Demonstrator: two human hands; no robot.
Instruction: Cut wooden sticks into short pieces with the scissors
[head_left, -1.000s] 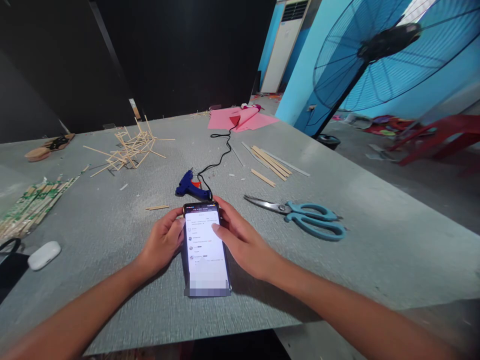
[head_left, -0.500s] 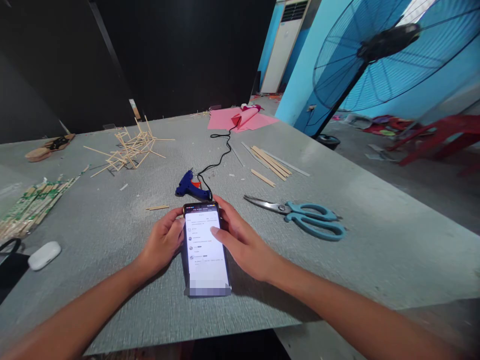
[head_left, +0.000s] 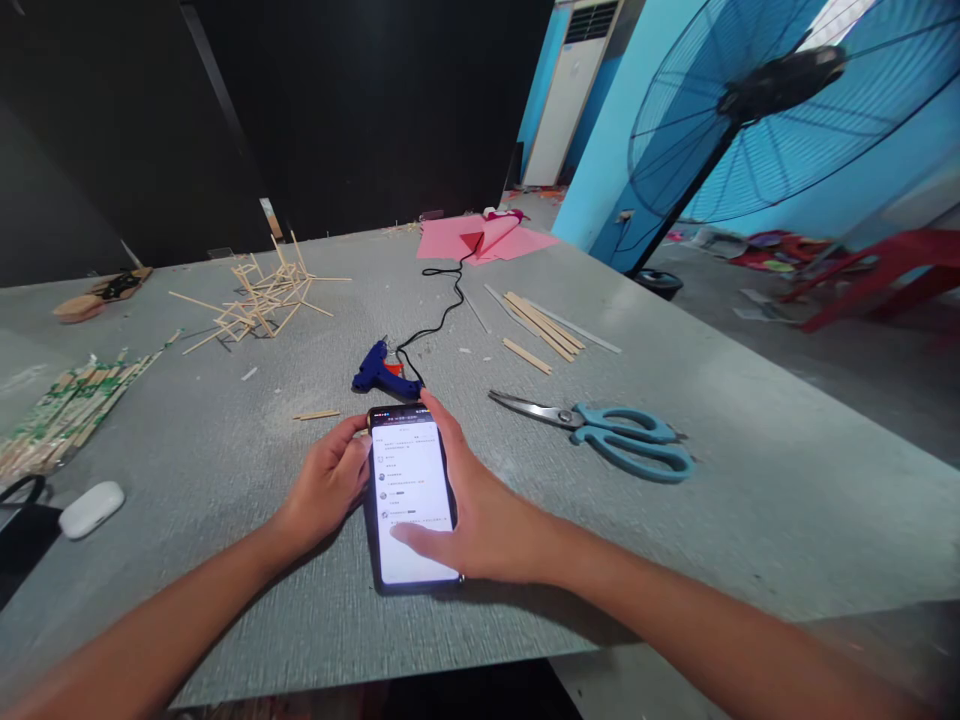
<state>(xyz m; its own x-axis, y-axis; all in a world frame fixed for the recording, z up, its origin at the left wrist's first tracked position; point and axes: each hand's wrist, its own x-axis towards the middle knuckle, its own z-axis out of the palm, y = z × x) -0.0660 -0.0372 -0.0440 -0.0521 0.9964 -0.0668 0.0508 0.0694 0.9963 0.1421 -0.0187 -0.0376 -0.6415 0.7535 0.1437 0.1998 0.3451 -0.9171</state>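
Observation:
A lit smartphone (head_left: 409,470) is held upright at the front of the table, its screen showing lines of small text on white. My left hand (head_left: 330,480) grips its left edge, thumb against the side. My right hand (head_left: 487,510) wraps the right edge, with the thumb lying across the lower screen and the index finger along the top corner. Just beyond the phone lies a blue glue gun (head_left: 384,372) with an orange trigger and a black cord. To the right of my right hand rest scissors (head_left: 630,435) with teal handles.
Behind the glue gun stands a tangled frame of thin sticks (head_left: 270,295). Loose wooden sticks (head_left: 544,325) lie right of centre, pink paper (head_left: 450,238) at the back. Wrapped chopsticks (head_left: 82,400) and a white earbud case (head_left: 91,510) are at left. A large fan (head_left: 780,90) stands at right.
My right thumb has moved down the screen, from its upper part to its lower part. My left hand and the phone have stayed nearly in place.

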